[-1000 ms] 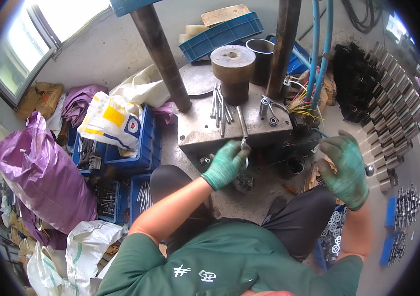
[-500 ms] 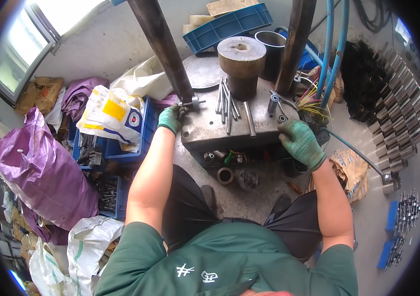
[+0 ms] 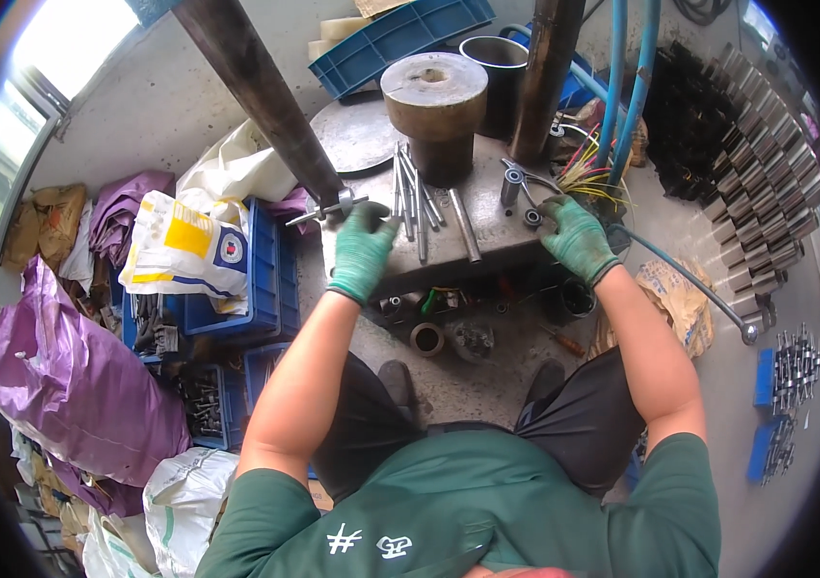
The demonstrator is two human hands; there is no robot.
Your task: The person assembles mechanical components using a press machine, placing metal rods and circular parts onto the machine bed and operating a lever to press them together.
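Observation:
Both my hands wear green gloves. My left hand (image 3: pixel 364 246) is closed on a small metal part with a thin rod (image 3: pixel 328 208) at the left edge of the steel press table (image 3: pixel 487 252), beside a dark slanted column (image 3: pixel 261 91). My right hand (image 3: pixel 574 236) rests on the table's right edge, fingers curled next to a pair of pliers (image 3: pixel 518 181) and a small ring (image 3: pixel 531 218). Several steel rods (image 3: pixel 418 197) lie between my hands, in front of a thick metal cylinder (image 3: pixel 434 108).
Blue crates (image 3: pixel 237 308) with bags on them stand to the left, with a purple sack (image 3: pixel 73 385) beyond. Rings and small parts (image 3: pixel 427 337) lie under the table. Stacked steel pieces (image 3: pixel 762 125) fill the right side. Blue hoses (image 3: pixel 632 87) hang at the right column.
My left hand went from the table's front to its left corner and now holds the small rod part. My right hand rose from beside my knee onto the table's right edge.

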